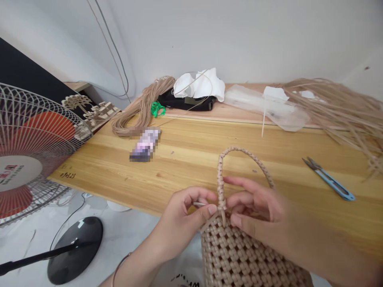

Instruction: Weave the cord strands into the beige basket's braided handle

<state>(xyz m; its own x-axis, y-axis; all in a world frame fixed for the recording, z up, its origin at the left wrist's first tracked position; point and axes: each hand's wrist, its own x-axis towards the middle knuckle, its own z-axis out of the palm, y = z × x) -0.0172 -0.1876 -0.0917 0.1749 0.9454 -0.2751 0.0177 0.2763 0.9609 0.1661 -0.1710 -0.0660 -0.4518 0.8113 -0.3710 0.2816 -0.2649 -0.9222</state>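
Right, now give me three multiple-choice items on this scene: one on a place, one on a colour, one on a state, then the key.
1. Where do the blue-handled snips lie?
A. On the wooden tabletop
B. On the floor
C. On the fan's base

2. What colour are the fan blades?
A. Green
B. Blue
C. Orange-red

3. How is the braided handle of the woven basket placed?
A. Flat on the table
B. Arched upward, its base between the left hand and right hand
C. Hanging from the fan

1 A: they rest on the wood.
2 C: the colour shows through the guard.
3 B: the arch rises above both hands.
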